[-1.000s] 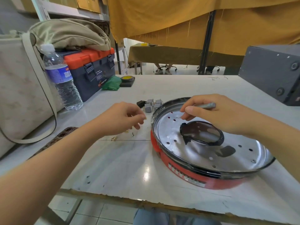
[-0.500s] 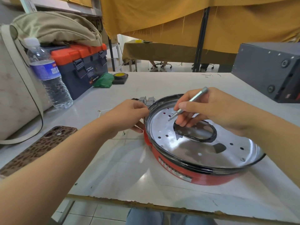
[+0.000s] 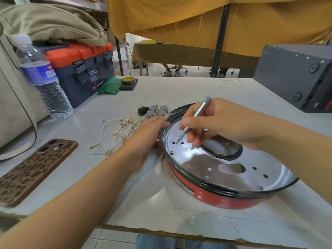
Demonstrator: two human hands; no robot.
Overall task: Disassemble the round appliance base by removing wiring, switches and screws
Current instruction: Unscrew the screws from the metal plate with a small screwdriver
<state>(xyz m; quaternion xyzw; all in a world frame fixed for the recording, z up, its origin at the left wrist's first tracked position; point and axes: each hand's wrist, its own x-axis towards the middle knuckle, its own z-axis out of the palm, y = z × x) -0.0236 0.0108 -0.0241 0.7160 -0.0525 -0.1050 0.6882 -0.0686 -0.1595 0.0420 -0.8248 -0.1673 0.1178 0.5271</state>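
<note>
- Nearest on the counter (image 3: pixel 179 209): round appliance base (image 3: pixel 215 196), red-walled, shiny perforated plate facing up, right of centre.
- At the base's left rim: left hand (image 3: pixel 149 133), fingers curled over the edge, a steadying grip on the base, on the nearer side of the work point.
- Over the plate: right hand (image 3: pixel 219 123), pen-style grip closed round a slim screwdriver (image 3: pixel 195 117).
- Long axis of the screwdriver tilted, butt up and away to the right, tip down and left, landing by the small holes in the plate's left part.
- Just nearer than the tip, close to the rim: a seated screw (image 3: pixel 171 152), probably the next target; a short shift of the tip toward the body needed. Second screw (image 3: pixel 260 187) at the near-right rim, well apart.
- Farther left on the counter: loose wires (image 3: pixel 116 133); beyond them, grey switches (image 3: pixel 158 110), already out.
</note>
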